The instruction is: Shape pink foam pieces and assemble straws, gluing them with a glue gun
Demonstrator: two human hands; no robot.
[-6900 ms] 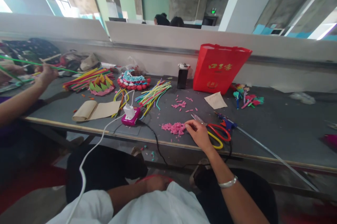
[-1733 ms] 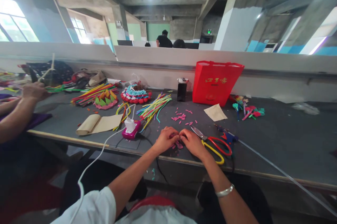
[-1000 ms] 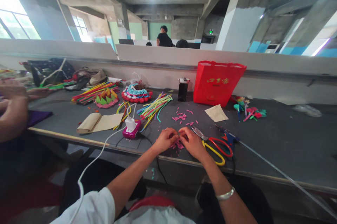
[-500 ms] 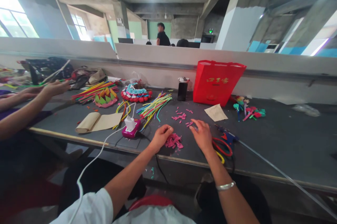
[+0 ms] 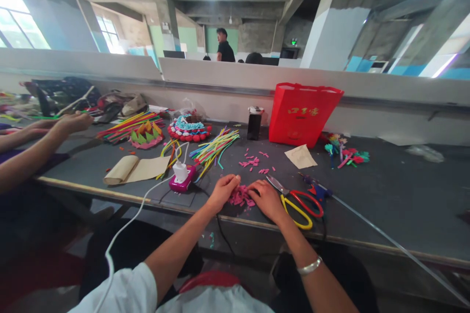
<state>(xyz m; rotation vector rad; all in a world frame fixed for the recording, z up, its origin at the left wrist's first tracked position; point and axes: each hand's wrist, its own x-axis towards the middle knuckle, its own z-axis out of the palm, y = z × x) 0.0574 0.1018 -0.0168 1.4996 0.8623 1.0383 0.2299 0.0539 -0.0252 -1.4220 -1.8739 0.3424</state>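
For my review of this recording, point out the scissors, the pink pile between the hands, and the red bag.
Scissors (image 5: 284, 190): head view, blade near the handles.
Pink pile (image 5: 241, 197): head view, middle.
Red bag (image 5: 301, 117): head view, front panel.

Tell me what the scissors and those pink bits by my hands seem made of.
Scissors: glinting grey blades, so likely metal; smooth red and yellow handles, probably plastic.
Pink bits: matte, thin little scraps, perhaps paper or foam; too small to be sure.
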